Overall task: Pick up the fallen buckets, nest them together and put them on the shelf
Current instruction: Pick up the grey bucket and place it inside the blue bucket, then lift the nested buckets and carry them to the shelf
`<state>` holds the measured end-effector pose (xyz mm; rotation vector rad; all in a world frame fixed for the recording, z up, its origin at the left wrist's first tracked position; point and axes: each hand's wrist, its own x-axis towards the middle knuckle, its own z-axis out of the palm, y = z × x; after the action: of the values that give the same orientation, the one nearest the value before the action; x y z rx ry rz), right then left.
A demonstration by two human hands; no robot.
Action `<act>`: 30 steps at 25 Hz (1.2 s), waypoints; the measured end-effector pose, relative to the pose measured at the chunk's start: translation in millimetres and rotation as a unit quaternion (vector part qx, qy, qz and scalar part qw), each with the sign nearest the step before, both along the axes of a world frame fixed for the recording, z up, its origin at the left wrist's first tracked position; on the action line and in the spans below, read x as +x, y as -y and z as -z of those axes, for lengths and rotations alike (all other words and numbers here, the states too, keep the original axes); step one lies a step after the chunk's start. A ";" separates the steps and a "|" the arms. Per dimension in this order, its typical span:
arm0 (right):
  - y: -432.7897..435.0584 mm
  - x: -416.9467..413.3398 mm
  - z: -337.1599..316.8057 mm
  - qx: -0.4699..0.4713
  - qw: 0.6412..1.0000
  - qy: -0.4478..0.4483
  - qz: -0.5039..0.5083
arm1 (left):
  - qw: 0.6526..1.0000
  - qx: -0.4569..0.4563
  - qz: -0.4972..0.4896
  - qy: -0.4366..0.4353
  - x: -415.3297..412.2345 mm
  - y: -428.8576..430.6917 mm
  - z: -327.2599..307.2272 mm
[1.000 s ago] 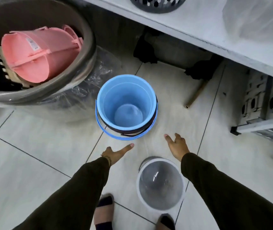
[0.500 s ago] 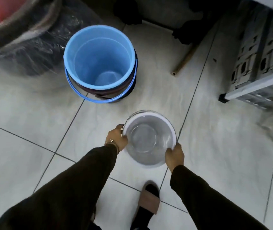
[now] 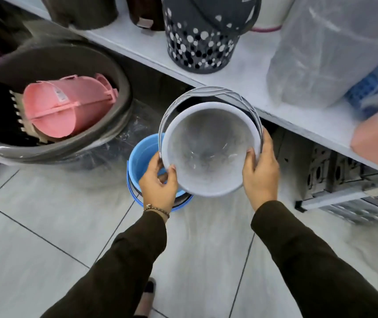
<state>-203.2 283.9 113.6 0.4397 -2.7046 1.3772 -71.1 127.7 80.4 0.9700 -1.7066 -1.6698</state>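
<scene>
Lifted off the floor, translucent grey bucket (image 3: 208, 152), left hand (image 3: 158, 180) and right hand (image 3: 260, 173) gripping its rim, above blue bucket (image 3: 143, 154)

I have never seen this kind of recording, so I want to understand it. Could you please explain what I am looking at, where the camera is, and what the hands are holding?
No machine is here. A person wears one camera on the head, so the single picture looks forward and down at their own arms in dark sleeves.

The left hand and the right hand grip the rim of a white bucket from both sides. It is lifted, its opening tilted toward the camera and its handle swung up on the far side.

Beneath it a blue bucket stands upright on the tiled floor, partly hidden.

To the left, a big grey tub holds a pink bucket lying on its side.

Along the top runs a white shelf with a dark dotted bin and plastic-wrapped goods.
</scene>
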 end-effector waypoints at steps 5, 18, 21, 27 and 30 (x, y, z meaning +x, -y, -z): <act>90.7 8.0 57.6 0.082 0.995 0.059 -0.024 | 0.997 0.030 -0.044 0.056 25.2 76.8 36.1; 115.6 15.5 202.2 0.047 0.873 0.443 0.197 | 0.908 0.181 0.094 0.366 -1.4 160.3 168.6; 109.7 49.5 207.2 -0.109 0.718 0.640 0.251 | 0.891 0.211 0.093 0.391 0.7 159.0 182.9; 97.1 70.9 217.3 -0.238 0.700 0.630 0.237 | 0.908 0.171 0.119 0.362 -0.4 152.2 177.1; 83.4 78.7 204.3 -0.236 0.739 0.553 0.303 | 0.915 0.156 0.108 0.356 10.0 131.7 157.5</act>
<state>-124.5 200.5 -90.7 -1.6291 -2.3758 2.3696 -61.1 -4.0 -77.1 1.7631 -2.0867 -1.9083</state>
